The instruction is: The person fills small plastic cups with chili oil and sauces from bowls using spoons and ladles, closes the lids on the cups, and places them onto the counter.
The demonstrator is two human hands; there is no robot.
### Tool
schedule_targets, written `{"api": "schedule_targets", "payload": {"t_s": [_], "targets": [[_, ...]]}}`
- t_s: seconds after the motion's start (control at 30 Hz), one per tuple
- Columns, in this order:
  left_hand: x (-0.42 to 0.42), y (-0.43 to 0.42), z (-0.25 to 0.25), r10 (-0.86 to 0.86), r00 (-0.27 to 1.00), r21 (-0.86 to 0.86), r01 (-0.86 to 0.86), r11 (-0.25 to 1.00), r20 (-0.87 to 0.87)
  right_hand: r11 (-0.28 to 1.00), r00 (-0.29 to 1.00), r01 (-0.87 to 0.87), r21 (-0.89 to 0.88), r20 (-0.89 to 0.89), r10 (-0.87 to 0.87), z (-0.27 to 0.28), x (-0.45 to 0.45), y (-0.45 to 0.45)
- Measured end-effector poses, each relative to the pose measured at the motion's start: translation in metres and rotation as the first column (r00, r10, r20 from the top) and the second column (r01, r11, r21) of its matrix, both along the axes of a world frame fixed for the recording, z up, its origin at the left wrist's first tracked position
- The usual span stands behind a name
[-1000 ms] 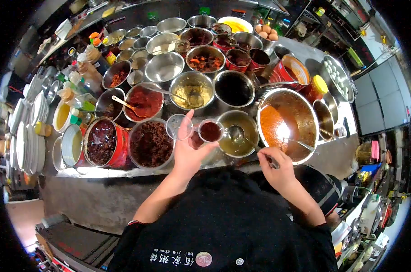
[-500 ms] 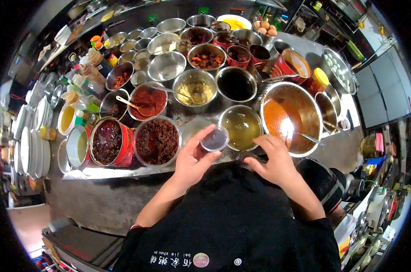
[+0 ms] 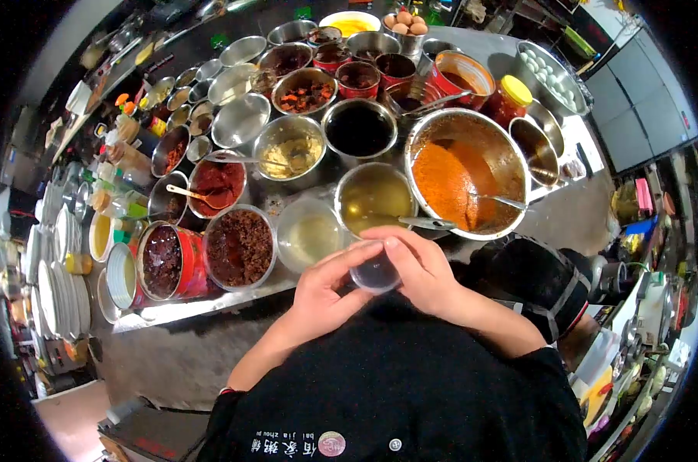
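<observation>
A small clear plastic cup [image 3: 374, 276] is held low in front of my chest. My left hand [image 3: 326, 283] curls around its left side. My right hand [image 3: 427, 271] closes against its right side and far rim, its fingers meeting the left fingertips. Just beyond the hands stands a metal bowl of yellowish liquid [image 3: 376, 199], with a utensil handle [image 3: 427, 223] over its near right edge. A clear tub of pale liquid [image 3: 310, 237] sits at its left. What the cup contains, if anything, is hard to make out.
A wide bowl of orange-red sauce [image 3: 457, 181] stands to the right. Left are a tub of dark brown paste [image 3: 241, 248], a red can [image 3: 168, 262] and stacked white plates [image 3: 60, 300]. Behind are several metal bowls, a yellow-lidded jar [image 3: 513, 96] and eggs [image 3: 549, 77].
My right hand has moved left from beside the yellowish bowl onto the cup. The cup has come closer to my body. The view has shifted, revealing more of the pale tub.
</observation>
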State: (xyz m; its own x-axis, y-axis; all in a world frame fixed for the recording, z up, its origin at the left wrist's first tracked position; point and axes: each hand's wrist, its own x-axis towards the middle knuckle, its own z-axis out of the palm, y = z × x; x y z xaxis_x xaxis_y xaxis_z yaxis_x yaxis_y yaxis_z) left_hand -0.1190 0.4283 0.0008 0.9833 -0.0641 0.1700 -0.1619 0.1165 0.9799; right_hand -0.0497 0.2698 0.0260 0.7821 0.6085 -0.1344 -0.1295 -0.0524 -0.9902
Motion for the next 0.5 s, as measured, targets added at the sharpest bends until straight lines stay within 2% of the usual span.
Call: {"api": "schedule_targets", "payload": {"t_s": [0.1,0.23,0.3,0.33,0.4,0.47,0.5], "targets": [[0.007,-0.011,0.002,-0.074,0.995,0.064,0.078,0.995,-0.061,1.0,0.994,0.0,0.025,0.107,-0.003,-0.001,0.004,-0.016],[0.021,-0.033,0.004,-0.124,0.991,0.069,0.127,0.989,-0.049,0.999,0.994,0.023,0.047,0.105,-0.028,-0.003,0.016,-0.04],[0.031,-0.051,0.009,-0.128,0.989,-0.115,0.119,0.986,-0.072,0.995,0.989,0.062,0.081,0.132,-0.073,-0.007,0.023,-0.055],[0.036,-0.06,0.012,-0.131,0.989,-0.111,0.122,0.986,-0.074,0.994,0.989,0.066,0.085,0.13,-0.077,-0.005,0.028,-0.063],[0.047,-0.079,0.02,-0.171,0.979,-0.306,0.131,0.943,-0.107,0.997,0.976,0.069,0.038,0.204,-0.075,0.002,0.038,-0.081],[0.06,-0.094,0.021,-0.185,0.967,-0.316,0.123,0.941,-0.176,0.997,0.972,0.071,0.043,0.219,-0.079,0.0,0.047,-0.097],[0.067,-0.101,0.018,-0.136,0.971,-0.227,0.09,0.97,-0.195,0.997,0.96,0.062,0.036,0.272,-0.07,0.0,0.052,-0.104]]}}
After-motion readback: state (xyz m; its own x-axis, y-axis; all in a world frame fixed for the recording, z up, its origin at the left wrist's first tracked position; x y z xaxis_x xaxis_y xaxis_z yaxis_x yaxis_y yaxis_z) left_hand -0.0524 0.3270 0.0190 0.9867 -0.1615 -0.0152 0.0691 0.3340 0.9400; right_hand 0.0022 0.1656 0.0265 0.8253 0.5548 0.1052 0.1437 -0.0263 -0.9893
